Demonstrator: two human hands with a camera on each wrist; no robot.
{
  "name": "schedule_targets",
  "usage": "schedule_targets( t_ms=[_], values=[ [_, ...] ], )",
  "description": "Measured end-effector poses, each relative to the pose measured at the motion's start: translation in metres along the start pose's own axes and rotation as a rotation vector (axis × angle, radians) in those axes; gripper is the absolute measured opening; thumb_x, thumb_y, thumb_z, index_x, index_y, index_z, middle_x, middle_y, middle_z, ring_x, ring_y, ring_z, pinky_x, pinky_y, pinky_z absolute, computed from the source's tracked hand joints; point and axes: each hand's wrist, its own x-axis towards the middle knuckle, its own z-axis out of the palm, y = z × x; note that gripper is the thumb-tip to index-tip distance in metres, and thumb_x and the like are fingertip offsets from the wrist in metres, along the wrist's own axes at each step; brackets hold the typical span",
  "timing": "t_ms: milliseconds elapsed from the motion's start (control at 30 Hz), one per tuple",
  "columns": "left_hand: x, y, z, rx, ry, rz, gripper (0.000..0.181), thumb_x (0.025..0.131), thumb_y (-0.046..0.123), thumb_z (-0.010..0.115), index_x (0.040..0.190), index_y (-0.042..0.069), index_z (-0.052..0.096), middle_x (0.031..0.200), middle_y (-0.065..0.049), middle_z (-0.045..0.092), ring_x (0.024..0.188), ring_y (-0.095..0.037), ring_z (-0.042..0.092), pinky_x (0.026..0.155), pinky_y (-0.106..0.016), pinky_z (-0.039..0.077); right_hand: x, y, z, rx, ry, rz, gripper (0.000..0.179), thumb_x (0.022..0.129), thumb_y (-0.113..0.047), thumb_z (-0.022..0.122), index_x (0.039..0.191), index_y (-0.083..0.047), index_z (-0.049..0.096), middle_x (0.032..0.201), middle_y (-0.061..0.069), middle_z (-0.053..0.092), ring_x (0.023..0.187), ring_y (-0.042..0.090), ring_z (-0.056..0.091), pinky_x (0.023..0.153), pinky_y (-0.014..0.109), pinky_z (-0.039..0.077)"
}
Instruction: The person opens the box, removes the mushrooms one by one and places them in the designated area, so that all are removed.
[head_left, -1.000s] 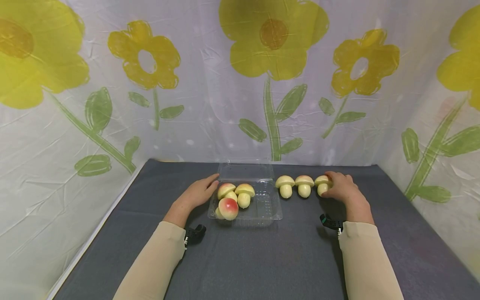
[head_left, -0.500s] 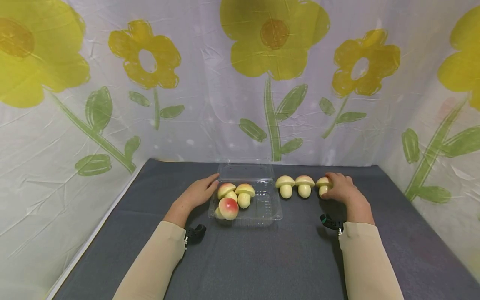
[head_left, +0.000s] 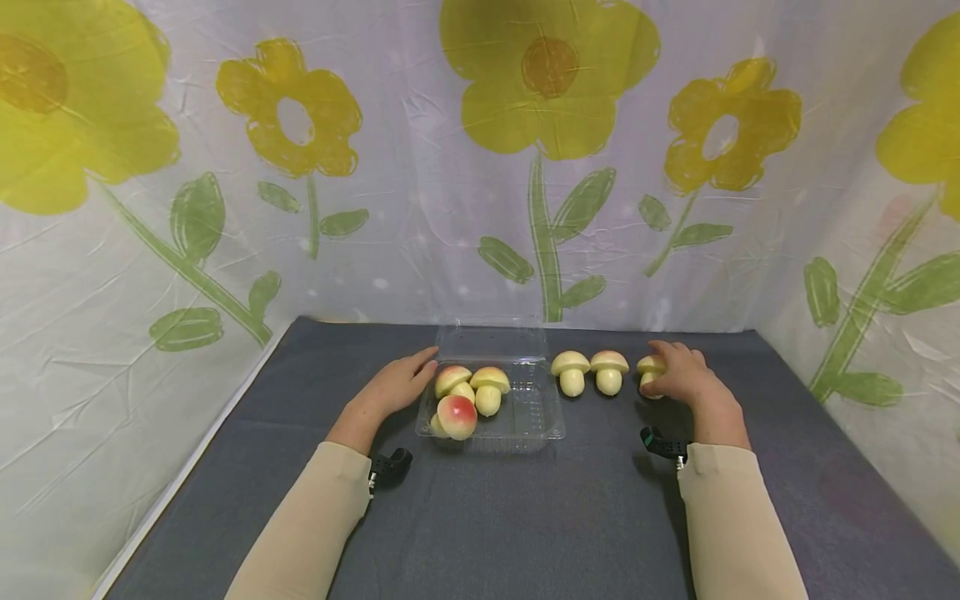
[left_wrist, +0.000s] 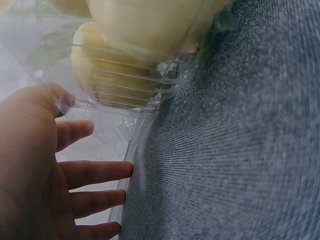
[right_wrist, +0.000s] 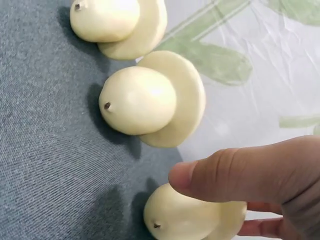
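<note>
While the left hand [head_left: 392, 387] spreads its fingers at the left side of the clear box [head_left: 531, 408], the right hand [head_left: 686, 375] pinches the rightmost mushroom [head_left: 649, 367]; two pale mushrooms [head_left: 608, 372] sit between.

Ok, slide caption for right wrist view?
Right hand grips one pale-yellow mushroom-shaped piece; two matching ones rest alongside on dark blue-grey fabric.

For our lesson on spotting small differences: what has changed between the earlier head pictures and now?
The rightmost mushroom in the row has shifted slightly to the right, widening its gap from the middle mushroom. The right hand, already at it earlier, holds it between thumb and fingers. The left hand, clear container, three mushrooms inside it, and the row's middle and leftmost mushroom stayed put.
</note>
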Motion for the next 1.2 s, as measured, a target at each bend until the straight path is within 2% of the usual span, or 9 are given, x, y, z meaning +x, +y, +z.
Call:
schedule_targets(
  t_ms=[200,333,533,833,1200],
  values=[
    [0.000,0.000,0.000,0.001,0.001,-0.001,0.058,0.113,0.042,0.035,0.164,0.015,0.031,0.161,-0.016,0.039,0.145,-0.040,0.039,0.117,-0.061,0.032,-0.003,-0.009,-0.005,-0.002,0.001,-0.008,0.090,0.088,-0.030,0.080,0.157,0.003,0.031,0.155,0.036,0.026,0.137,0.060,0.024,0.101,0.078,0.034],
    [0.000,0.000,0.000,0.005,0.000,-0.002,0.058,0.113,0.042,0.034,0.164,0.015,0.030,0.161,-0.016,0.039,0.145,-0.041,0.038,0.117,-0.061,0.032,-0.006,-0.018,-0.009,-0.019,0.003,-0.009,0.092,0.089,-0.033,0.079,0.159,0.001,0.029,0.158,0.035,0.023,0.140,0.061,0.020,0.104,0.079,0.031],
    [0.000,0.000,0.000,-0.007,0.001,-0.006,0.057,0.113,0.041,0.036,0.164,0.015,0.031,0.161,-0.015,0.039,0.145,-0.039,0.039,0.118,-0.060,0.032,-0.011,-0.035,-0.017,-0.043,0.016,-0.051,0.091,0.090,-0.034,0.079,0.159,0.001,0.030,0.157,0.035,0.025,0.139,0.062,0.021,0.104,0.079,0.029],
    [0.000,0.000,0.000,-0.006,-0.004,-0.004,0.058,0.113,0.042,0.035,0.164,0.016,0.030,0.161,-0.015,0.038,0.146,-0.039,0.038,0.118,-0.060,0.032,-0.020,-0.064,-0.024,-0.070,0.039,-0.125,0.089,0.092,-0.032,0.078,0.160,-0.001,0.030,0.158,0.034,0.028,0.142,0.058,0.023,0.109,0.076,0.026],
    [0.001,0.000,0.002,0.015,0.015,-0.018,0.058,0.113,0.043,0.036,0.163,0.015,0.032,0.160,-0.015,0.040,0.145,-0.039,0.040,0.117,-0.060,0.033,-0.028,-0.101,-0.019,-0.129,0.064,-0.234,0.087,0.091,-0.031,0.080,0.160,-0.005,0.033,0.158,0.027,0.033,0.143,0.053,0.028,0.115,0.073,0.019]
  ],
)
